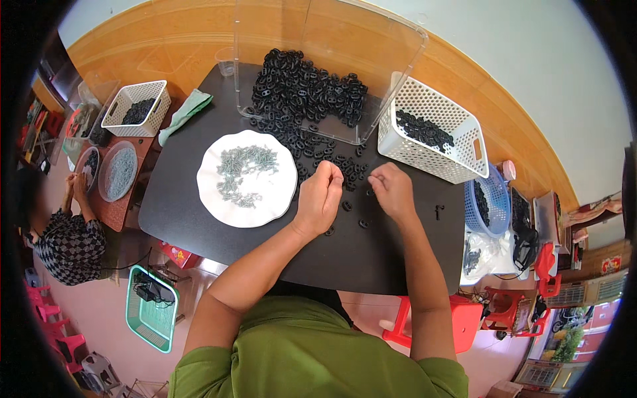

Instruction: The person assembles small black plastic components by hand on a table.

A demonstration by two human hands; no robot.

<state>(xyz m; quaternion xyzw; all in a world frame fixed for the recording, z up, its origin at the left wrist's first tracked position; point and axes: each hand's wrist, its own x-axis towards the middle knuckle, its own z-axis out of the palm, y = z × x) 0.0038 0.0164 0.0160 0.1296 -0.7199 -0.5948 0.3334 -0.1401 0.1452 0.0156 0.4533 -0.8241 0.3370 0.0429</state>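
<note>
Small black plastic pieces (345, 205) lie loose on the black table (199, 199), right between and just below the two hands. Each piece is a short oblong, but they are too small to tell which way any one of them points; their long axes lie every which way.

The left hand (320, 196) is curled over with its fingers bunched at about 1 o'clock from the palm, fingertips close to the loose pieces. Whether it pinches one of them I cannot tell, since the fingers hide whatever lies under them. The right hand (391, 191) is likewise curled, knuckles up, fingertips pointing to 9 o'clock toward the left hand; what it grips, if anything, is hidden too.

From the hands, at 12 o'clock, the scatter thickens into a big heap of black pieces (305, 89) spilling out of a clear plastic bin (398, 60) tipped on its side, with its open mouth toward the person. At 9 o'clock from the left hand sits a white plate (215, 205) holding small grey screws (242, 169). At 2 o'clock from the right hand stands a white basket (438, 119) with more black pieces in it, and just beyond the table's right edge is a blue basket (494, 205).

Far left, another person (66, 239) sits at a brown table (119, 212) with a second white basket (136, 106).
</note>
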